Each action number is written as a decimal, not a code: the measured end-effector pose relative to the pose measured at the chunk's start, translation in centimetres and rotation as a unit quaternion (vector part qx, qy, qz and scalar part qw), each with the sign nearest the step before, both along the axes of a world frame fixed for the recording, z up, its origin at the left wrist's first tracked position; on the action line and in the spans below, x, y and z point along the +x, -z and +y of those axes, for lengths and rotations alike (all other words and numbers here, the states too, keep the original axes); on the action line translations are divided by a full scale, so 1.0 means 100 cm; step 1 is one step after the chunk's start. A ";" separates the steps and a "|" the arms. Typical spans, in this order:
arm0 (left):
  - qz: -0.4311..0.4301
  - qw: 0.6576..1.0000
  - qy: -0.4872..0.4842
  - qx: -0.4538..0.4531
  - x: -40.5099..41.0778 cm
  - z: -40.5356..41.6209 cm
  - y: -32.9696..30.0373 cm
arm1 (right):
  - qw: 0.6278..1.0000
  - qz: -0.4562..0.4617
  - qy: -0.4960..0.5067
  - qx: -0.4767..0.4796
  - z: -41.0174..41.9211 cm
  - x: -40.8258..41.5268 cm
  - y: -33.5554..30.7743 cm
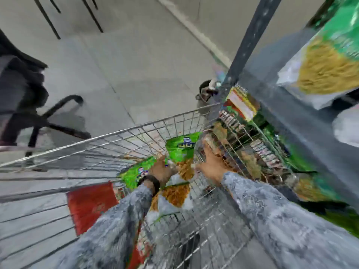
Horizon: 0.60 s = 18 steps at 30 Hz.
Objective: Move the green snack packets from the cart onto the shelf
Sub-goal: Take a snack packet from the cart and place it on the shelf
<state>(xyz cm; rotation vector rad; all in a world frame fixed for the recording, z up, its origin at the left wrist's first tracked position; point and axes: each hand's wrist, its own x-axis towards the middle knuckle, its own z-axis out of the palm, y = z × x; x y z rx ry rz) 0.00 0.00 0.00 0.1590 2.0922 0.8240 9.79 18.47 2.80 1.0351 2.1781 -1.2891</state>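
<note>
Both hands reach into the wire cart [136,133], the left hand [162,169] and right hand [210,164] touching green snack packets [181,147], but the blurry fingers make any grip impossible to tell.

Shop floor, restocking aisle. Wire cart [136,136] standing beside metal shelf [291,105]; packaged snacks [330,61] sitting on its tiers

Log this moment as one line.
both hands reaching into wire cart | green snack packets in cart | grip unclear, blurred
</note>
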 end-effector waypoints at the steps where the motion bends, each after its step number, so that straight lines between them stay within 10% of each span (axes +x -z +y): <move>1: -0.018 0.999 -0.026 0.018 0.000 0.003 0.010 | 1.000 -0.004 0.009 -0.014 0.003 -0.006 0.011; 9: -0.051 0.987 -0.126 0.087 -0.004 0.025 0.051 | 0.989 -0.046 0.110 -0.082 0.008 -0.028 0.080; 18: -0.042 0.966 -0.141 0.213 0.045 0.016 -0.130 | 0.976 0.108 0.176 -0.065 -0.010 0.024 -0.088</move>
